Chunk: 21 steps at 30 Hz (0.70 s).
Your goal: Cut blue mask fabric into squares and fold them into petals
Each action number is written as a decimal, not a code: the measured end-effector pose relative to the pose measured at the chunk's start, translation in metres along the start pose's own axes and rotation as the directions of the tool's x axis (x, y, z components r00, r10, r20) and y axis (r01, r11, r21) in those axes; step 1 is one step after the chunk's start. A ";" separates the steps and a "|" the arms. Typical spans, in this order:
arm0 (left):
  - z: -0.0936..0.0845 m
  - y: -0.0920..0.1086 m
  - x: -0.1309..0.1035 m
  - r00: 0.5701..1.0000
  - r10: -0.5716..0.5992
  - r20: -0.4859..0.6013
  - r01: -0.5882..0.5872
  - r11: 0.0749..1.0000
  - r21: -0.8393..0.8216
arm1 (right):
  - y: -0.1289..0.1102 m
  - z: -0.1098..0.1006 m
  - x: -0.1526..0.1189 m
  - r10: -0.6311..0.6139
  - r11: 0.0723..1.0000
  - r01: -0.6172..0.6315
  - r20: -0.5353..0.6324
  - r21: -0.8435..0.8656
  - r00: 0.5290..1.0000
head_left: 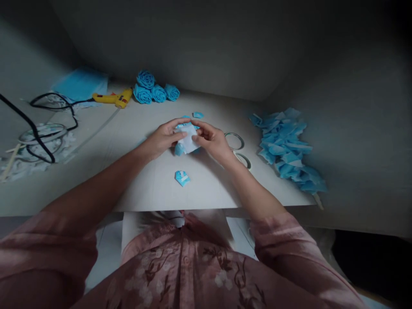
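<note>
Between my two hands, over the middle of the table, is a small piece of blue-and-white sheet (187, 139) with its white side up. The thumb and fingers of my left hand (165, 136) pinch its left edge. My right hand (210, 139) pinches the opposite edge, thumb on top. Blue pieces lie partly hidden beneath and behind the hands. One small folded blue piece (182, 177) rests on the table nearer to me, and another blue scrap (198, 115) lies just beyond my fingertips. Scissors (243, 159) lie by my right wrist, their blades hidden.
Several blue rolled flowers (143, 94) stand at the back. To their left are a yellow glue gun (120, 98) with a black cord and a blue sheet stack (80, 83). A crumpled blue pile (286, 146) lies at right; white scraps (35, 159) and sticks are at left.
</note>
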State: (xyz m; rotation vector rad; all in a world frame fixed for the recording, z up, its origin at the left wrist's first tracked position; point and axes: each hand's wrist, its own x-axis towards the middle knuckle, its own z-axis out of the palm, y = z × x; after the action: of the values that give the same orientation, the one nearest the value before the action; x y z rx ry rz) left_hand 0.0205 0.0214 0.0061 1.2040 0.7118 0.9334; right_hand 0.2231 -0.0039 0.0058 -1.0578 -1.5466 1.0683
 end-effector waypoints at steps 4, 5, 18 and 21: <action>-0.001 -0.001 0.001 0.996 -0.054 0.068 0.057 0.997 -0.051 | 0.006 -0.006 0.005 -0.025 0.999 0.027 -0.093 0.026 0.995; -0.001 -0.001 0.001 0.994 -0.068 0.084 0.073 0.996 -0.055 | 0.006 -0.008 0.006 -0.026 0.999 0.029 -0.109 0.030 0.994; -0.004 0.006 -0.001 0.999 0.031 0.011 -0.031 0.999 0.040 | 0.003 -0.018 0.009 -0.097 0.995 0.096 -0.230 -0.015 0.968; -0.008 0.007 0.001 0.999 0.019 -0.028 -0.017 0.996 0.087 | 0.007 -0.025 0.012 -0.132 0.990 0.138 -0.323 -0.004 0.937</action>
State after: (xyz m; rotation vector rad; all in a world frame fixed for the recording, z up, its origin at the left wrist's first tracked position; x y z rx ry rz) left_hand 0.0122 0.0268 0.0112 1.2773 0.7719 0.9441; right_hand 0.2464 0.0129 0.0062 -1.0400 -1.3205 0.7694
